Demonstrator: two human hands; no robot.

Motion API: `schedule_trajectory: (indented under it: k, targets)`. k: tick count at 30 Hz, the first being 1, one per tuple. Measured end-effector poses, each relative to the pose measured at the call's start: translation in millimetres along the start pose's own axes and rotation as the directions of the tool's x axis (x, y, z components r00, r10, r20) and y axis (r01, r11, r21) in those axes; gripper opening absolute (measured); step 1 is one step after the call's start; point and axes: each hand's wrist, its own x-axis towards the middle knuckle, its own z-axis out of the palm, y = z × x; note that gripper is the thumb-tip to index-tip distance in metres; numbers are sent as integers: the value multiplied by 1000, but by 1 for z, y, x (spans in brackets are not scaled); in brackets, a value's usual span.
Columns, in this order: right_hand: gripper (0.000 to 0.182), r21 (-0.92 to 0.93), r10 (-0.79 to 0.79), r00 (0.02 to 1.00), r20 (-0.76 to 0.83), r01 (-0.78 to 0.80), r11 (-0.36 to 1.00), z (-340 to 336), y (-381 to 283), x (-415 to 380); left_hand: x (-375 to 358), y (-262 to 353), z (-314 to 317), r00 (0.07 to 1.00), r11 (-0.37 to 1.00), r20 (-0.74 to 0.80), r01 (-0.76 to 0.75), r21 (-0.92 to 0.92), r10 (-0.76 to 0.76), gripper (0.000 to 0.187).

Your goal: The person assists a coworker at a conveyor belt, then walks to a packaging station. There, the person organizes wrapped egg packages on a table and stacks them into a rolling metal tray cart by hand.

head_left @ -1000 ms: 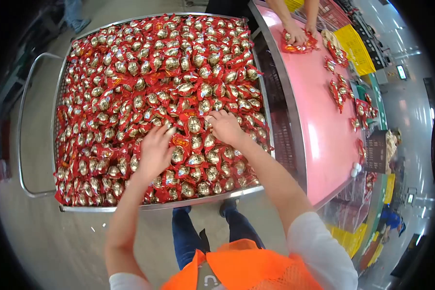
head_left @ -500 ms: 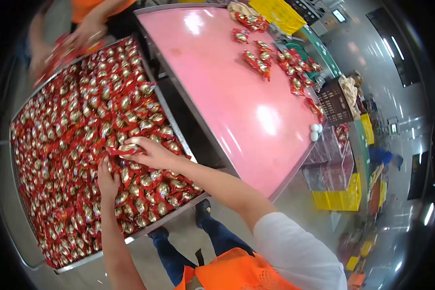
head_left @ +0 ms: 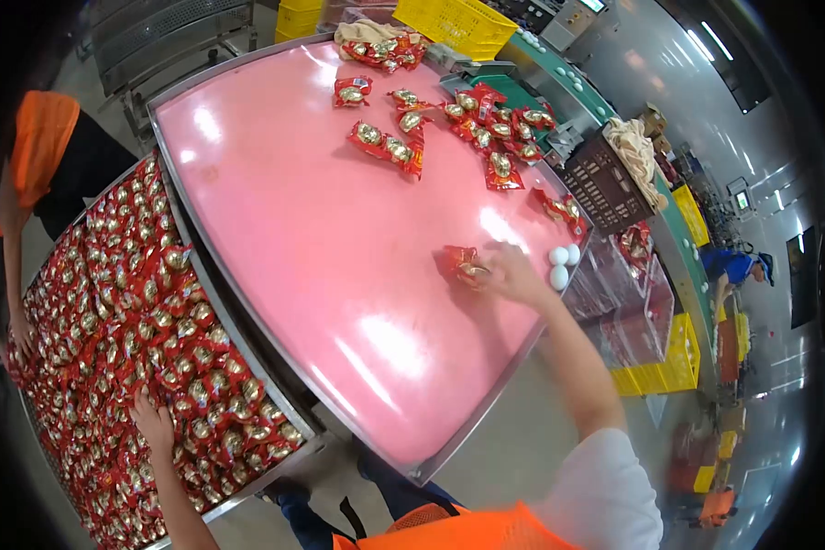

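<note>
Over the pink tabletop (head_left: pixel 284 211), my right hand (head_left: pixel 515 275) grips a red packet (head_left: pixel 463 262) with a gold, egg-shaped item inside; the packet is slightly blurred. My left hand (head_left: pixel 156 426) lies with fingers extended on the heap of red-and-gold packets (head_left: pixel 192 367) that fills a large metal-edged tray, and seems to hold none of them. Beyond my right hand lie more such packets, among them a joined pair (head_left: pixel 385 148) and a loose group (head_left: pixel 500 133). Three white eggs (head_left: pixel 559 277) sit at the table's right edge, close to my right wrist.
A co-worker's arm (head_left: pixel 14 275) reaches into the tray's far left side. A raised metal rim (head_left: pixel 234 307) borders the table beside the tray. Along the far side stand a yellow crate (head_left: pixel 458 27), a brown crate (head_left: pixel 605 183) and a green conveyor (head_left: pixel 559 69) carrying white eggs.
My right hand has moved from the tray to above the pink table with a packet in it. My left hand stays on the heap. The view has swung right.
</note>
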Motion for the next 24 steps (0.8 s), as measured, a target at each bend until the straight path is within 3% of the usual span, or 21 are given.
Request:
schedule_trajectory:
  k: [2, 4, 8, 9, 11, 12, 13, 15, 16, 18, 19, 20, 22, 24]
  targets:
    - [36, 269, 151, 979, 139, -184, 945, 3, 57, 55, -3, 1, 10, 996, 996, -85, 4, 94, 4, 57]
    - [35, 60, 228, 973, -42, -225, 972, 21, 63, 111, -3, -2, 19, 987, 999, -154, 40, 14, -38, 59]
    - [46, 120, 48, 942, -331, -9, 993, 101, 79, 221, 3, -39, 40, 984, 1000, -177, 9, 26, -4, 62]
    - [46, 153, 35, 945, -325, 16, 988, 115, 71, 239, -1, -22, 22, 995, 997, -80, 57, -43, -60, 62]
    - [47, -126, -7, 865, -502, -65, 990, 120, 43, 266, -3, -5, 11, 993, 988, -79, 73, -134, -84, 60]
    - [44, -19, 135, 929, -344, -151, 988, 101, 22, 270, -1, -19, 26, 980, 995, -196, 11, -100, -30, 57]
    - [42, 68, 243, 959, -146, -235, 970, 89, 6, 271, -2, -7, 15, 977, 984, -206, -96, -150, 64, 56]
    - [40, -46, 127, 979, -161, -136, 990, 128, 33, 291, -4, 4, 12, 975, 988, -221, -4, -156, -31, 57]
    - [37, 60, 126, 986, -107, -120, 991, 104, 13, 276, -6, 9, 5, 982, 957, -173, 25, -289, -78, 56]
    - [38, -310, 38, 999, 34, -26, 950, 88, -7, 253, -5, 7, 5, 976, 937, -160, 85, -338, -146, 49]
    - [42, -525, -136, 987, 84, 160, 836, 78, -14, 236, -3, 6, 8, 969, 924, -159, 123, -362, -191, 46]
    - [44, -614, -190, 974, 122, 225, 756, 68, -32, 212, -1, 6, 7, 963, 910, -157, 145, -388, -220, 44]
    - [48, -451, 130, 923, 363, 52, 891, 63, -47, 198, -2, 12, 1, 965, 919, -133, 165, -359, -225, 42]
    - [45, -321, 213, 928, 306, -110, 941, 75, -29, 181, -5, 14, -5, 972, 929, -137, 134, -346, -191, 43]
